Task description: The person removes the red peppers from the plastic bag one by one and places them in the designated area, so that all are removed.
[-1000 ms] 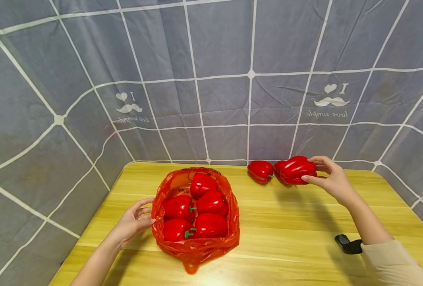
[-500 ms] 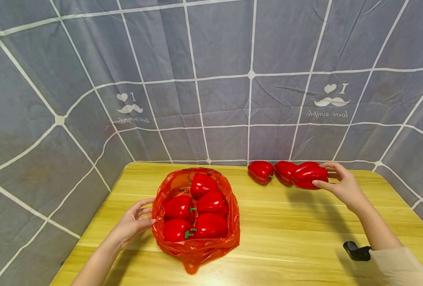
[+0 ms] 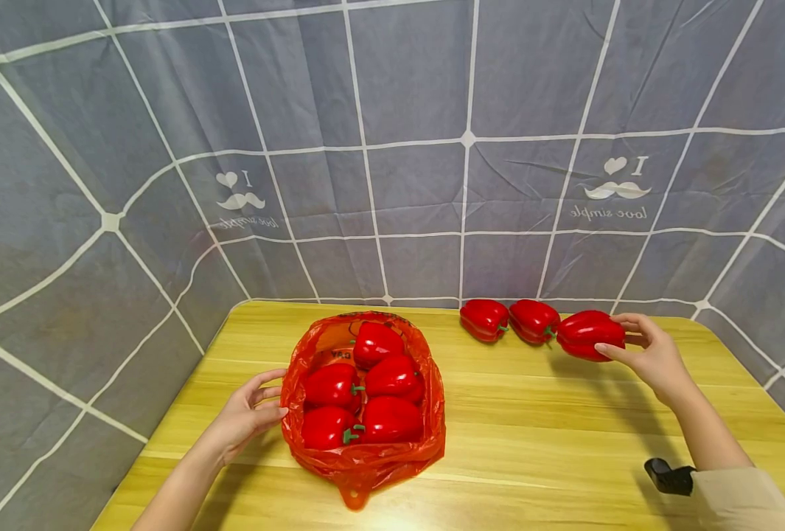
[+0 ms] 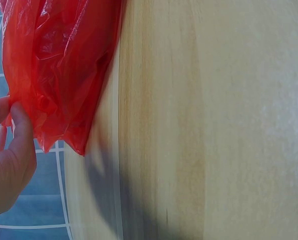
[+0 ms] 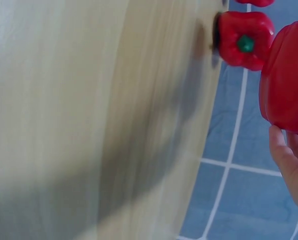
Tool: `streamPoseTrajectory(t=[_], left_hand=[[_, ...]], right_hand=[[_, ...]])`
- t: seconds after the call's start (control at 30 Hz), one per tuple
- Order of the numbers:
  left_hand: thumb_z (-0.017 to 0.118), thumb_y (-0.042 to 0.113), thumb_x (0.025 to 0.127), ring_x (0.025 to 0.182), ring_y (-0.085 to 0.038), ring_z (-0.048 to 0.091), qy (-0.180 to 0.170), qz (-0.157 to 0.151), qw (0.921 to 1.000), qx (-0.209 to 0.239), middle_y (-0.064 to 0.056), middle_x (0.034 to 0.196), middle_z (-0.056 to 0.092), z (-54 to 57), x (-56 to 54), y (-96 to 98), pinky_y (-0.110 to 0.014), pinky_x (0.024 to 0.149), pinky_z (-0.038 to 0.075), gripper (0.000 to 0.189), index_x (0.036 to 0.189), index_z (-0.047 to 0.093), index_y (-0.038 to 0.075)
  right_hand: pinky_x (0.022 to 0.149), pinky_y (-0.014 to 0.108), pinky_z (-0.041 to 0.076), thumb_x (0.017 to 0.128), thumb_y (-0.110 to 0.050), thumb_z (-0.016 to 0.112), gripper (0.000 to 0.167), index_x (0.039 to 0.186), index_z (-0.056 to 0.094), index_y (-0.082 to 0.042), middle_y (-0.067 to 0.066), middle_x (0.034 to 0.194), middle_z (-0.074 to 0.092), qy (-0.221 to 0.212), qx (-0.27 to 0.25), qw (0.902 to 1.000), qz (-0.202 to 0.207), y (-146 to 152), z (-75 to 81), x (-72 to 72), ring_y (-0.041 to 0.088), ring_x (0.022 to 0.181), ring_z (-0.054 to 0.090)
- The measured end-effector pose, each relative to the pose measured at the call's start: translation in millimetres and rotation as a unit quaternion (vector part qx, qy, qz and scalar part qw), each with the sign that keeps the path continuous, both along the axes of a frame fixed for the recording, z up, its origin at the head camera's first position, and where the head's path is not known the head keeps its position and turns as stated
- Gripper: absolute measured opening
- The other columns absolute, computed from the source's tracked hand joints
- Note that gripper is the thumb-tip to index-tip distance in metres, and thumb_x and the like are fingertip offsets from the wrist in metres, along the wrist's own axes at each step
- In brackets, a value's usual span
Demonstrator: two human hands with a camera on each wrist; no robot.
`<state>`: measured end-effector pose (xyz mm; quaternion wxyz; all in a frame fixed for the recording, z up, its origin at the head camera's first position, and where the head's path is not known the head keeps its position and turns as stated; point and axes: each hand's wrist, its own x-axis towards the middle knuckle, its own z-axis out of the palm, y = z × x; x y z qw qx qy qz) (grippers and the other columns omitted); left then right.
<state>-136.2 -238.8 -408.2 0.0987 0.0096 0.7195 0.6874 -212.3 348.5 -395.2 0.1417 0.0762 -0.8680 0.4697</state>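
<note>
Pepper (image 3: 590, 335) could slip from fingertip hold

It looks clear of the desk (image 3: 531, 442), just right of 2 peppers (image 3: 533, 321); the right grip (image 3: 651, 359) has thumb and fingers closed round only its right-hand end, and glossy skin could slide loose. The left grip (image 3: 249, 409) pinches the bag (image 3: 365, 459); tugging might topple the 5 peppers (image 3: 394, 376) inside.

Got a grey cloth (image 3: 412, 184) hanging along the back and both sides, gridded in white, kinda creased, with small diamonds (image 3: 468, 139) at some crossings. Seeing a left print (image 3: 240, 200) and a right print (image 3: 618, 190) on it too: heart, mustache, an "I", plus "love simple", mirrored. Also spotting a table (image 3: 498, 428), yellowish wood with streaky grain, rounded far corners, shiny toward the near side, pretty much right up by the cloth.
</note>
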Motion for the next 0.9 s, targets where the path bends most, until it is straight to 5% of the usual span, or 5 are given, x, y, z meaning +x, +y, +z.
streamPoseTrajectory(t=[0.43,0.9], left_hand=[[0.059,-0.007,0.085,0.094,-0.012,0.062,0.0,-0.004,0.9999,0.01,-0.014,0.113,0.052,0.1,1.0,-1.4,-0.031,0.079,0.053,0.066,0.14,0.022,-0.008],[0.059,-0.007,0.085,0.092,-0.012,0.062,-0.002,-0.002,0.9999,0.014,-0.012,0.111,0.052,0.9,0.3,-0.6,-0.031,0.077,0.054,0.065,0.139,0.023,-0.007]], right_hand=[[0.061,0.013,0.048,0.082,-0.019,0.072,0.051,0.121,0.046,0.003,-0.02,0.1,0.047,-0.026,0.008,0.9993,-0.027,9.9,-14.9,-2.0,-0.005,0.084,0.046],[0.062,0.008,0.045,0.083,-0.023,0.071,0.057,0.123,0.042,0.006,0.03,0.12,0.048,-0.048,0.037,0.9969,-0.049,13.2,-28.5,-10.1,-0.007,0.086,0.041]])
